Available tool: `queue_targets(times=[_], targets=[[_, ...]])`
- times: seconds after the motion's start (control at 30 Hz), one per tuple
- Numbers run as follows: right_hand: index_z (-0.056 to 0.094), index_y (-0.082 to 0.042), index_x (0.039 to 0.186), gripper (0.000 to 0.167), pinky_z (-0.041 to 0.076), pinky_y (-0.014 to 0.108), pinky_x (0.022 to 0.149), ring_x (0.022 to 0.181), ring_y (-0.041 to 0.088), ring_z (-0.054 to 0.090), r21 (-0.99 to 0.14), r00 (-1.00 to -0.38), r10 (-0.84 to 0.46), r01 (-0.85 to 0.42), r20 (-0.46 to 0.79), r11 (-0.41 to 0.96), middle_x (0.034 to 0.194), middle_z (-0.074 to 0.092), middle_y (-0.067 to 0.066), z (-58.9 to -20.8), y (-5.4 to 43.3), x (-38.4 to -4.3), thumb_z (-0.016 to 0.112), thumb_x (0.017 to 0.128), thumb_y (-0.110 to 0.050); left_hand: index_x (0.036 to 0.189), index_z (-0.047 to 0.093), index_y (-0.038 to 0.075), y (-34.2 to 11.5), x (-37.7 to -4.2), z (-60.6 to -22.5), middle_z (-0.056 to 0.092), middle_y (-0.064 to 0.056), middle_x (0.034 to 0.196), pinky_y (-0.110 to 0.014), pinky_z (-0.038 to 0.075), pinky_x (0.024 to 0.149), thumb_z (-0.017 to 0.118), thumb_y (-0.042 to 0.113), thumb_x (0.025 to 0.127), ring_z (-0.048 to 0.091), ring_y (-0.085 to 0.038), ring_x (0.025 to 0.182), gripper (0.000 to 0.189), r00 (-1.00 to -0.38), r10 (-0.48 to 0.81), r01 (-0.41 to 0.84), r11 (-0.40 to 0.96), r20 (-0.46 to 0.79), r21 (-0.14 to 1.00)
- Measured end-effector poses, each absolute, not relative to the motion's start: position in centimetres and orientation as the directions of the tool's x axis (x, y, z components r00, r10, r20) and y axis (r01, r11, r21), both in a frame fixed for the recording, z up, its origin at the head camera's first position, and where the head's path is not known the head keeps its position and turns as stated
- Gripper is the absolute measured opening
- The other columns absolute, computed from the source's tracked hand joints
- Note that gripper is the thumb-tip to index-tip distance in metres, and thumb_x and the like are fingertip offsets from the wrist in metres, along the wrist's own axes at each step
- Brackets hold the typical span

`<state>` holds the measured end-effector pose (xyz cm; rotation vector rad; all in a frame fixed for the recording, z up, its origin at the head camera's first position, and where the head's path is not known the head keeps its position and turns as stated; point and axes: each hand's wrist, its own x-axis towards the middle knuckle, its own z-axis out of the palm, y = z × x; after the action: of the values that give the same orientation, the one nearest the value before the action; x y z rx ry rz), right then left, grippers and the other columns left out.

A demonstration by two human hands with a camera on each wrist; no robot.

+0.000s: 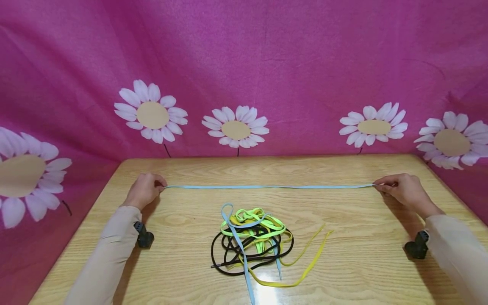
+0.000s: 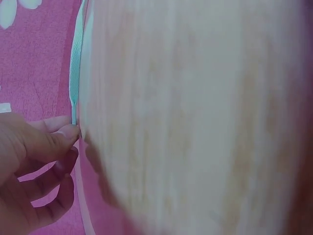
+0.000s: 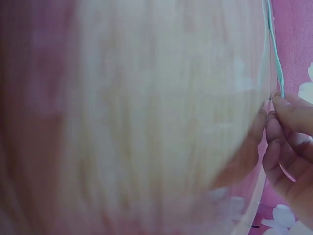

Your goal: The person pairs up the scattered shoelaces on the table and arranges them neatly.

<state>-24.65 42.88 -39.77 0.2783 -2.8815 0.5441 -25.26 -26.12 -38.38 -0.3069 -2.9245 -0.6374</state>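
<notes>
As viewed from the head camera, a light blue lace (image 1: 267,187) runs straight and taut from side to side over the far part of the wood-grain bench (image 1: 179,262), held at both ends. The left hand (image 1: 144,190) pinches one end narrowly between thumb and fingertips; the left wrist view shows the flat band tapering to a thin tip at that grip. The right hand (image 1: 406,192) pinches the opposite end in like manner, its other fingers curled beneath. Whether the lace touches the bench along its length cannot be determined.

Nearer the person, between the two forearms and apart from the held lace, lies a loose, tangled heap. It comprises a black cord (image 1: 259,257) with wide loops, a neon green lace (image 1: 260,248) bunched toward the top, a yellow lace (image 1: 310,267) trailing out to the right, and further blue lacing (image 1: 238,241) crossing over the heap toward the near edge. The number of laces per colour cannot be established.

Both forearms are in beige sleeves (image 1: 110,250), with a black device (image 1: 145,237) at each wrist. Behind the bench hangs a magenta cloth (image 1: 289,63) printed with white daisies (image 1: 152,114).
</notes>
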Motion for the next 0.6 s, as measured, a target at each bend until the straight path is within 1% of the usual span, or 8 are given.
queue_targets(times=[0.27,0.6], targets=[[0.076,-0.006,0.095,0.010,0.039,0.024,0.056,0.064,0.008,0.049,-0.341,-0.960,-0.157,-0.232,0.233,0.911,0.083,0.071,0.010,-39.76,42.80,-24.57,0.069,0.087,-0.007,0.086,0.070,-0.002,-26.27,-25.05,-38.32,0.068,-0.016,0.083,-0.048,0.048,0.076,0.065,-0.007,0.083,0.061,-0.033,0.084,0.009,-0.980,0.140,0.187,0.888,0.141,0.420],[0.074,-0.005,0.097,0.011,0.039,0.028,0.058,0.068,0.017,0.051,-0.340,-0.967,-0.155,-0.217,0.201,0.915,0.078,0.068,0.006,-39.83,42.61,-24.72,0.069,0.088,-0.010,0.090,0.070,-0.004,-26.13,-24.86,-38.29,0.067,-0.018,0.085,-0.047,0.049,0.075,0.064,-0.008,0.085,0.061,-0.033,0.084,0.009,-0.987,0.104,0.147,0.894,0.122,0.424]])
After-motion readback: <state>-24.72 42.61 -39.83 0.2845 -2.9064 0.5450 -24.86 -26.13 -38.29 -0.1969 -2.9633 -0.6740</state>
